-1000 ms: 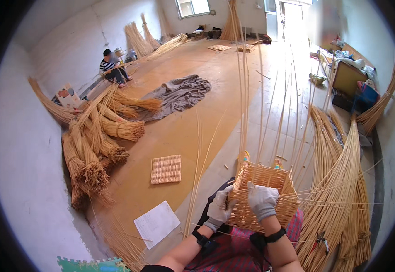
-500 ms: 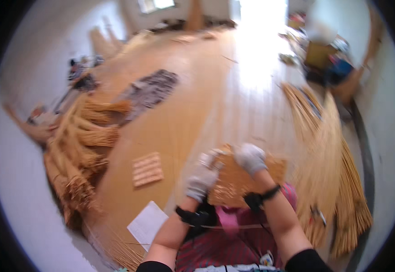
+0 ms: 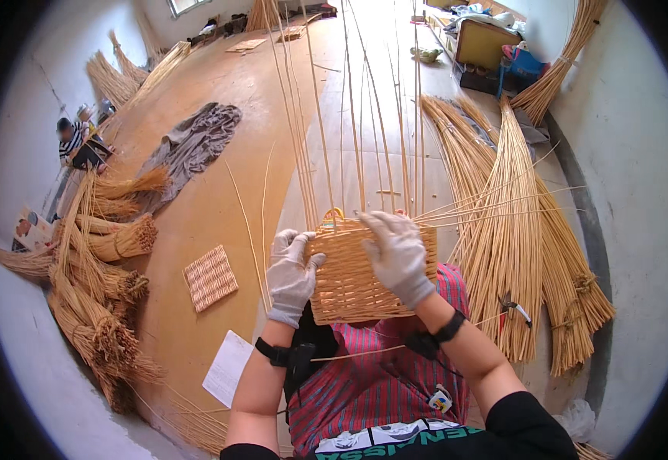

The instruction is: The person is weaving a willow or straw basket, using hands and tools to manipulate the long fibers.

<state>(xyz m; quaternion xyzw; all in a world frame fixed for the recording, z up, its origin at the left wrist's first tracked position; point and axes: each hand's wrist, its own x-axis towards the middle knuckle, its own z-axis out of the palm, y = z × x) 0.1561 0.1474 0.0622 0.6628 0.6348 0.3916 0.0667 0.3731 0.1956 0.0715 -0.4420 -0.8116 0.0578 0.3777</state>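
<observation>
A tan woven wicker panel [image 3: 349,280] stands up in front of my lap, with long thin rods [image 3: 362,146] rising from its upper edge. More rods fan out from its right corner. My left hand [image 3: 292,272], in a pale work glove, is closed round the panel's left edge, its thumb on the near face. My right hand [image 3: 399,257], gloved alike, lies over the upper right part, fingers bent at the top edge and thumb against the weave. What the right fingertips pinch there is hidden. A bit of yellow [image 3: 335,214] shows behind the top edge.
A square woven mat [image 3: 211,278] and a white paper sheet [image 3: 228,368] lie on the floor at left. Rod bundles are piled left [image 3: 115,284] and right [image 3: 506,253]; pruning shears [image 3: 514,309] rest on the right pile. A grey cloth [image 3: 196,146] lies farther off.
The earlier picture is smeared; now it is sharp. The panel and both hands sit farther left and higher in view, and the panel appears more level. Both hands stay on it.
</observation>
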